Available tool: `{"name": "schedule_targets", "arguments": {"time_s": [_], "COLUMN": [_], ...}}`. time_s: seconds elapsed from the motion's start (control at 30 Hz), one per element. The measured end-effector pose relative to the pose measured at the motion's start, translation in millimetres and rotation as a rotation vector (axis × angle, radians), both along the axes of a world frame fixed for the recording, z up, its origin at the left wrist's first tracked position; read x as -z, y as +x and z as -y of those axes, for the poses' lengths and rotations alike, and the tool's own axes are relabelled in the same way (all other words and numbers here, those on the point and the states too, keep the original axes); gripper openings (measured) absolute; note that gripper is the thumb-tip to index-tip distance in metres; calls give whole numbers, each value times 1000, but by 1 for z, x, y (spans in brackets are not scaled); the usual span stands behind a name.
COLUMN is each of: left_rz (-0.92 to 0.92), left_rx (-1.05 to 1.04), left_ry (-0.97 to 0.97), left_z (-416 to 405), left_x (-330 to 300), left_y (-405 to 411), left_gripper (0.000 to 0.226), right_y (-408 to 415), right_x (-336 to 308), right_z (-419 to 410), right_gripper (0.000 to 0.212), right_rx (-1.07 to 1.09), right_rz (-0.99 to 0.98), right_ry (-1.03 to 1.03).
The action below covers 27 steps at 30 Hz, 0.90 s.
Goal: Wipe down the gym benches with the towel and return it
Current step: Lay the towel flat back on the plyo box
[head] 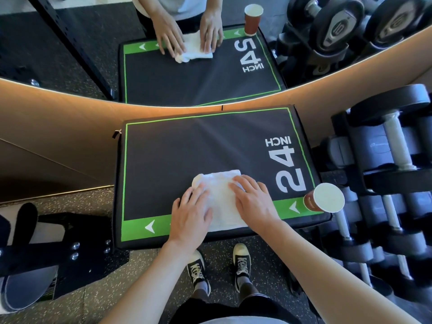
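Left hand (190,212) and right hand (253,202) are pressing flat, fingers spread, on the white towel (218,183); sweeping forward with even pressure should cover the padded bench (187,148), steering clear of the paper cup (323,198) just right of the right hand.

Your left hand (190,215) and right hand (253,202) both press flat on the white towel (219,188), low in the middle of the frame, on the black padded box (187,148) marked "24 INCH". A paper cup (323,198) stands on its green edge at lower right, beside the dumbbells (395,141). A mirror (70,43) fills the top of the frame, and your sneakers (198,270) show at the bottom.
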<state>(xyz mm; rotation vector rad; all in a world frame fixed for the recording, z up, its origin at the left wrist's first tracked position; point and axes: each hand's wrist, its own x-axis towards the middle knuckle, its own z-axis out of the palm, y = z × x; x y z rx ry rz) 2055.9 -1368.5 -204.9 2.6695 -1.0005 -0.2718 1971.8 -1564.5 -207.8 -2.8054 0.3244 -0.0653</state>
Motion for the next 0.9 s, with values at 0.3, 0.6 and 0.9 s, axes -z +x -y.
{"name": "schedule_targets", "arguments": {"time_s": [0.3, 0.6, 0.9], "left_rz": [-43, -235, -664], "left_rx": [113, -38, -179], "left_ry": [26, 87, -181], "left_z": [31, 43, 40], "left_x": [-17, -17, -27], "left_y": [52, 70, 83], "left_gripper": [54, 28, 27], "right_y": [29, 17, 18], "right_x": [1, 15, 15], "right_z": [-6, -12, -18], "right_gripper": [45, 46, 44], "right_rx": [3, -55, -28], "right_rz": [-83, -63, -21], "right_ry": [94, 56, 35]}}
